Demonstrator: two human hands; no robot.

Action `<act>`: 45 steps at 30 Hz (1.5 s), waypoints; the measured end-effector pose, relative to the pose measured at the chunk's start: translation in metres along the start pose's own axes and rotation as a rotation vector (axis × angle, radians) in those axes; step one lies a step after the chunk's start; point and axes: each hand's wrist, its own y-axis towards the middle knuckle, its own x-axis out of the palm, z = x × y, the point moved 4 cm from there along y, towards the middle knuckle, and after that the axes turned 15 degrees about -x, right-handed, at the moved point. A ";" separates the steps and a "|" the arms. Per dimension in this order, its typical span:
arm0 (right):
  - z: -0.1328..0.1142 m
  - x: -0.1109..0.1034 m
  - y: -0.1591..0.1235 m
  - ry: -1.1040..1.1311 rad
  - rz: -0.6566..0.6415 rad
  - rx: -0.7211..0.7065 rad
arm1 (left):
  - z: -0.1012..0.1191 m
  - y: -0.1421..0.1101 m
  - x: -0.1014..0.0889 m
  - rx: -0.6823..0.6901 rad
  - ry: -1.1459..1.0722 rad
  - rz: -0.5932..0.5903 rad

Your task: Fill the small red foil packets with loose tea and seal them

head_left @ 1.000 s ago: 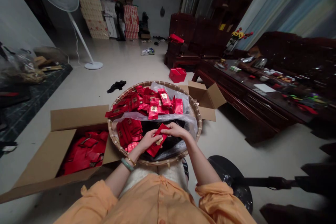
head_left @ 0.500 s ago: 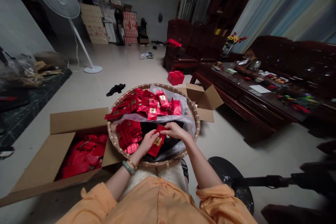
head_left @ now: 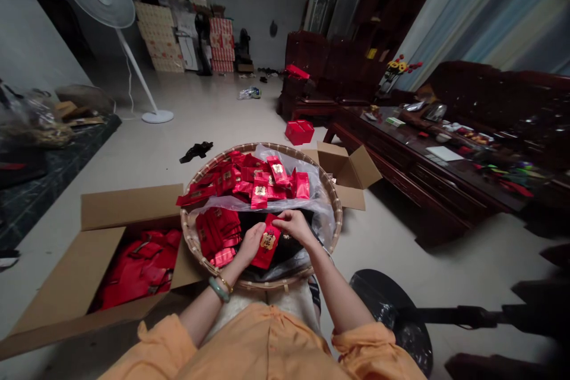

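My left hand [head_left: 250, 243] and my right hand [head_left: 296, 227] hold a red foil packet [head_left: 268, 243] with a gold label, gripping it from either side above a round woven bamboo basket [head_left: 195, 242]. A clear plastic liner [head_left: 318, 202] lines the basket. Beyond my hands lies a loose heap of similar red packets [head_left: 260, 181]. Next to my left hand is a neat stack of red packets [head_left: 218, 234]. Dark material [head_left: 296, 243] fills the basket beneath my right hand.
An open cardboard box [head_left: 127, 208] of red bags sits left of the basket, and another open carton [head_left: 350, 169] behind it. A black bag [head_left: 392, 314] lies at lower right. A dark wooden table [head_left: 401, 154] runs along the right, with a red box [head_left: 299, 132] on the floor.
The red packet has turned from a slant to nearly upright between my hands, with its gold label more visible. My hands have shifted only slightly.
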 end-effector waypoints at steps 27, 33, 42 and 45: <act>-0.046 0.005 0.002 -0.496 0.122 -0.519 | -0.003 -0.007 0.003 -0.206 0.036 -0.124; -0.058 0.002 -0.017 -0.642 0.090 -0.660 | 0.001 -0.006 -0.007 -0.171 0.133 -0.040; -0.070 0.018 -0.026 -0.746 -0.071 -0.733 | 0.009 -0.008 -0.004 -0.051 0.225 -0.018; -0.067 0.024 -0.029 -0.726 -0.144 -0.765 | 0.009 -0.008 -0.005 -0.022 0.251 0.008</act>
